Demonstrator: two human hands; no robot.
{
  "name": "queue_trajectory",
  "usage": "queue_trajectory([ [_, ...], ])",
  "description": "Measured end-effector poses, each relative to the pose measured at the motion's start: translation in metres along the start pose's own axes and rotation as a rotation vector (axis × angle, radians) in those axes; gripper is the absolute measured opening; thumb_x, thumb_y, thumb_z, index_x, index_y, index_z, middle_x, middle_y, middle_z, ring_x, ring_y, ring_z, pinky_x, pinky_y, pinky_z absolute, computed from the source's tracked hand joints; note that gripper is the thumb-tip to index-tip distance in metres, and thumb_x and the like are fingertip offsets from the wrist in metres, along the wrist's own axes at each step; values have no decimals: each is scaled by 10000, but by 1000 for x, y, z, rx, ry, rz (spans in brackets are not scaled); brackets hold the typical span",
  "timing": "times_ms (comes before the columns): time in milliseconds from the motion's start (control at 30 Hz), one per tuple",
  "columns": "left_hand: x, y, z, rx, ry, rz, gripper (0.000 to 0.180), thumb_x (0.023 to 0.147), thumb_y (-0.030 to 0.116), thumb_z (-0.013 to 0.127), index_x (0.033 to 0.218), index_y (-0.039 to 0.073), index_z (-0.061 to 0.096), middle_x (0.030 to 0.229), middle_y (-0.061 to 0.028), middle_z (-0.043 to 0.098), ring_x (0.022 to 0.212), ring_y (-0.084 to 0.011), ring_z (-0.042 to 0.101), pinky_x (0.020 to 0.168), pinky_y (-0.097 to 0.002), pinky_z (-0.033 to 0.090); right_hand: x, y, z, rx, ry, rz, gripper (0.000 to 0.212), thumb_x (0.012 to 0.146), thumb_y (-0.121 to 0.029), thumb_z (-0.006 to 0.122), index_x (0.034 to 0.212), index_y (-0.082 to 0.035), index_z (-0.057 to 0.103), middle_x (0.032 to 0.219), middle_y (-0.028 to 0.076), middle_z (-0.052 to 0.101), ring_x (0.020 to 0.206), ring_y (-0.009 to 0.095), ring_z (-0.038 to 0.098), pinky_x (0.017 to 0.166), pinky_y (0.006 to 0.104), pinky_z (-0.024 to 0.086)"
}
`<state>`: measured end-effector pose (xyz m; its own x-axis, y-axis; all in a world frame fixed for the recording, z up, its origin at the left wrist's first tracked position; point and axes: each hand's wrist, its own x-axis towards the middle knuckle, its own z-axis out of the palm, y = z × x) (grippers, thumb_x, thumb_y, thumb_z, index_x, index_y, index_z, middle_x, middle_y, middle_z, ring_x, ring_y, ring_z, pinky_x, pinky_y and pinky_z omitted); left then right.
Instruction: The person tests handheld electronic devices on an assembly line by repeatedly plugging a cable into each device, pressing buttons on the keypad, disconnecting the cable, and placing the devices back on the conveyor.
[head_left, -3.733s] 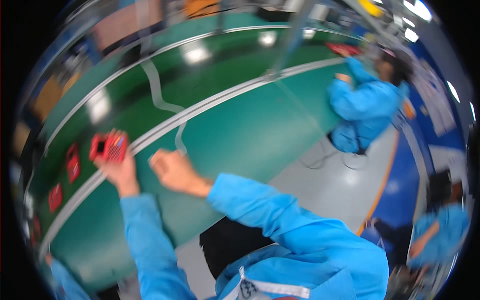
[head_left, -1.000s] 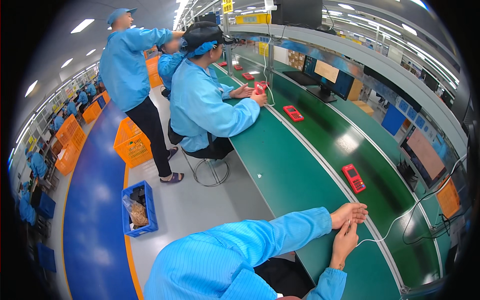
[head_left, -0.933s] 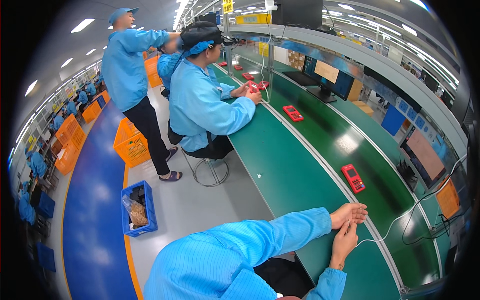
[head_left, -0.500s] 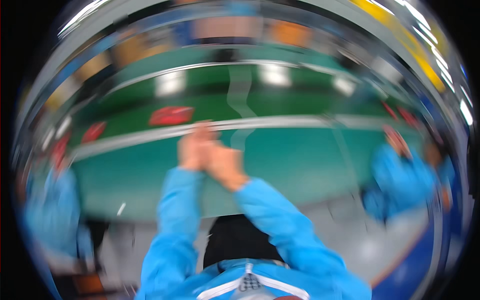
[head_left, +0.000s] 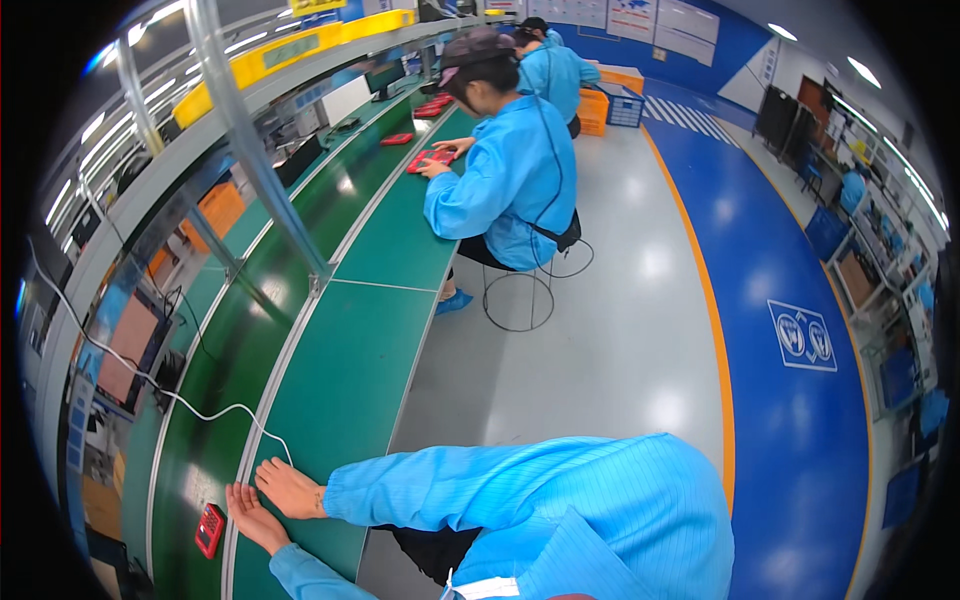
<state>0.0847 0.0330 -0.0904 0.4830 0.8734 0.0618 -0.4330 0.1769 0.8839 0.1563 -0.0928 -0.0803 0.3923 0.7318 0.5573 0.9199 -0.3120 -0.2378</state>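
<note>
My left hand [head_left: 256, 518] is at the lower left, palm up, fingers stretched out over the metal edge rail of the green conveyor belt. It holds nothing. My right hand [head_left: 288, 488] is close beside it over the green bench top, fingers loosely extended and apart, with nothing visible in it. A red handheld device [head_left: 210, 530] with a dark screen and keys lies on the belt [head_left: 190, 465], just beyond my left fingertips and apart from them. A white cable [head_left: 215, 416] hangs across the belt and reaches my right hand; whether it touches is unclear.
A co-worker [head_left: 510, 170] in blue sits farther along the bench [head_left: 345, 350], hands on a red device [head_left: 430, 160]. More red devices lie up the belt. A metal post [head_left: 255, 150] rises from the rail. Orange crates [head_left: 592, 110] stand beyond.
My view has swung to the right, along the line. My hands, pressed together before, are now apart and open. The earlier frame is blurred.
</note>
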Motion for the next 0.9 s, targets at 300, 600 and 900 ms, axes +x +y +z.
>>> queue_trajectory([
  [300, 4, 3, -10, 436, -144, 161, 361, 1045, 235, 460, 1320, 15, 537, 1171, -117, 601, 967, -181, 598, 863, -302, 500, -27, -9, -25, 100, -101, 56, 636, 943, -326, 510, 1447, 47, 402, 1571, 236, 271, 1484, 383, 183, 1199, 517, 140],
  [600, -163, 59, 95, 560, -88, 513, 350, 1066, 175, 388, 1318, -6, 551, 1197, -118, 623, 1053, -199, 592, 902, -329, 468, -49, 5, -42, 37, -209, 78, 662, 962, -367, 483, 1453, 67, 388, 1580, 251, 244, 1485, 391, 180, 1193, 517, 169],
  [900, -323, 193, 170, -92, -195, 1534, 402, 890, 87, 566, 1265, 0, 450, 876, -34, 504, 761, -113, 530, 659, -265, 449, -66, 52, -48, 96, -130, 121, 741, 933, -305, 568, 1451, 139, 280, 1547, 303, 246, 1452, 439, 231, 1183, 510, 213],
])
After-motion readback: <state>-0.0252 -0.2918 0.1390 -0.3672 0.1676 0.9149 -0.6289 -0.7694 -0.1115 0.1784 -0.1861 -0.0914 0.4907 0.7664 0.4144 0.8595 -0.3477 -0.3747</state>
